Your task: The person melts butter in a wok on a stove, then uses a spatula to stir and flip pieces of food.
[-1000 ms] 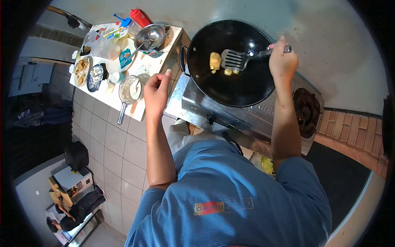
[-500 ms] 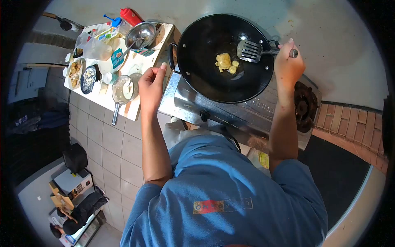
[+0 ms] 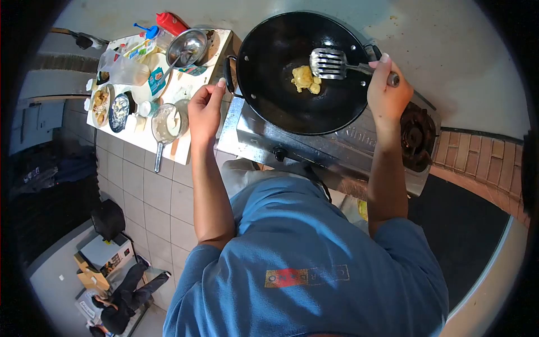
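My right hand [image 3: 388, 91] is closed round the handle of a slotted metal spatula [image 3: 328, 63]. Its blade is inside a black wok [image 3: 281, 115], just right of a small lump of yellowish food [image 3: 304, 78] and touching or nearly touching it. A few smaller pieces cling to the lump's lower right. My left hand [image 3: 205, 112] is loosely closed, thumb up, beside the wok's left handle [image 3: 227, 76]. I see nothing in its fingers, though their undersides are hidden.
The wok stands on a steel gas stove [image 3: 264, 140]; another burner [image 3: 416, 137] is at right. On the left table [image 3: 182, 151] are a metal bowl [image 3: 188, 46], a saucepan [image 3: 166, 124], plates of food and a red bottle [image 3: 172, 23]. People sit at lower left.
The spatula blade has moved left, closer to the food, and tilted. My right hand has shifted slightly with it. My left hand stays beside the wok handle.
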Available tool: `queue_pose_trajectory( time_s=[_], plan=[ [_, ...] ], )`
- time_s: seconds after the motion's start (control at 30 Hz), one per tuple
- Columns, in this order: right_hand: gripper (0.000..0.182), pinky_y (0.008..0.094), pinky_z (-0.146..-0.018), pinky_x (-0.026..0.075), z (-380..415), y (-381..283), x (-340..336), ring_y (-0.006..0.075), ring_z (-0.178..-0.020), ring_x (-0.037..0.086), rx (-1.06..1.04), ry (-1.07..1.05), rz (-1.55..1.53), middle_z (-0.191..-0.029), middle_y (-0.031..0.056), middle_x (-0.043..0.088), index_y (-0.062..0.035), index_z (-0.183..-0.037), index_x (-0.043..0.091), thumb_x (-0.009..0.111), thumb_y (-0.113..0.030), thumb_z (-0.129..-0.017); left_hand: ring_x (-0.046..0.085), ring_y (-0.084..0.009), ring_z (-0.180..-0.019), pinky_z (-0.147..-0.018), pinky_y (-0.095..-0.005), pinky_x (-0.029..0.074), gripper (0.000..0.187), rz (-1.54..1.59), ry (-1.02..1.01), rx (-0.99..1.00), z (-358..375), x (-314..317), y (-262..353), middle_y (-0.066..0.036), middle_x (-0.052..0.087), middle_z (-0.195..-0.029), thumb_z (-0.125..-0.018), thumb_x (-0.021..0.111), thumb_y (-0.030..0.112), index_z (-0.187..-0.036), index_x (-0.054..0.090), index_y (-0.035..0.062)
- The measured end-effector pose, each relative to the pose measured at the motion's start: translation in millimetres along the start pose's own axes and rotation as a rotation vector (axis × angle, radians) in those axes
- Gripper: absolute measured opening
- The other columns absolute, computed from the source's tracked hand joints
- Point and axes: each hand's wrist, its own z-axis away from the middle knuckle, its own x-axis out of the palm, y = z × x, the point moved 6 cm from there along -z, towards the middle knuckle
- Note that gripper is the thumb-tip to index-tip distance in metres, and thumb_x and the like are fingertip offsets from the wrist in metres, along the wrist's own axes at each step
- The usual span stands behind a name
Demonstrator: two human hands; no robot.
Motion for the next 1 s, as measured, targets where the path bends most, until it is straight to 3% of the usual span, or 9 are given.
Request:
queue_pose_trajectory(
  time_s=[0.17,0.23,0.33,0.37,0.47,0.6,0.67,1.0],
  plan=[
    [0.022,0.0266,-0.056,0.047,6,-2,-5,0.0159,-0.059,0.062,0.050,-0.052,-0.147,-0.063,0.0074,0.064,-0.0024,-0.074,0.064,0.057,-0.017,-0.088,0.036,-0.0027,-0.059,-0.053,-0.0185,0.028,0.028,-0.014,0.006,-0.020,-2,-7,-7,0.006,0.049,-0.064,-0.087,0.063,0.027,-0.072,0.059,0.0043],
    [0.015,0.0260,-0.056,0.047,16,-18,1,0.0158,-0.059,0.063,-0.237,-0.133,-0.220,-0.066,0.0078,0.065,-0.0018,-0.077,0.064,0.058,-0.012,-0.086,0.035,-0.0026,-0.059,-0.053,-0.0185,0.026,0.028,0.000,0.017,-0.019,-3,-9,-8,0.007,0.048,-0.064,-0.086,0.063,0.028,-0.072,0.059,0.0046],
    [0.009,0.0276,-0.057,0.048,28,-20,10,0.0178,-0.060,0.063,-0.221,-0.230,-0.278,-0.068,0.0084,0.065,-0.0029,-0.079,0.064,0.061,-0.010,-0.084,0.035,-0.0026,-0.059,-0.053,-0.0187,0.027,0.028,0.001,0.020,-0.022,-1,-10,-8,0.007,0.048,-0.064,-0.086,0.063,0.028,-0.072,0.059,0.0043],
    [0.006,0.0285,-0.058,0.049,29,-25,12,0.0202,-0.062,0.064,-0.366,-0.269,-0.200,-0.071,0.0088,0.065,-0.0042,-0.078,0.064,0.062,-0.008,-0.081,0.035,-0.0026,-0.059,-0.053,-0.0187,0.027,0.028,0.002,0.026,-0.025,1,-11,-8,0.007,0.048,-0.064,-0.086,0.063,0.028,-0.072,0.059,0.0043],
    [0.004,0.0295,-0.060,0.050,32,-33,13,0.0225,-0.064,0.064,-0.481,-0.272,-0.197,-0.072,0.0089,0.065,-0.0042,-0.077,0.064,0.062,-0.006,-0.080,0.036,-0.0025,-0.060,-0.053,-0.0190,0.028,0.028,-0.019,0.040,-0.022,5,-12,-6,0.006,0.048,-0.064,-0.086,0.063,0.027,-0.072,0.059,0.0037],
    [0.005,0.0304,-0.060,0.050,27,-30,4,0.0240,-0.064,0.064,-0.453,-0.137,-0.225,-0.072,0.0093,0.065,-0.0039,-0.077,0.065,0.062,-0.006,-0.081,0.036,-0.0024,-0.060,-0.053,-0.0189,0.028,0.028,-0.008,0.021,-0.012,7,-15,-5,0.006,0.049,-0.064,-0.086,0.063,0.027,-0.072,0.058,0.0030],
    [0.007,0.0304,-0.060,0.050,22,-24,-1,0.0238,-0.065,0.064,-0.328,-0.031,-0.116,-0.072,0.0096,0.065,-0.0031,-0.077,0.065,0.061,-0.007,-0.081,0.036,-0.0024,-0.059,-0.052,-0.0188,0.028,0.029,-0.008,0.020,-0.006,9,-16,-3,0.006,0.048,-0.064,-0.086,0.063,0.027,-0.072,0.058,0.0029],
    [0.011,0.0316,-0.056,0.047,27,-35,23,0.0269,-0.061,0.062,-0.250,-0.001,-0.120,-0.068,0.0112,0.062,-0.0053,-0.078,0.064,0.063,-0.016,-0.082,0.036,-0.0022,-0.059,-0.052,-0.0185,0.028,0.028,-0.020,-0.015,-0.009,9,-13,-4,0.007,0.047,-0.063,-0.087,0.062,0.027,-0.071,0.058,0.0039]
  ],
)
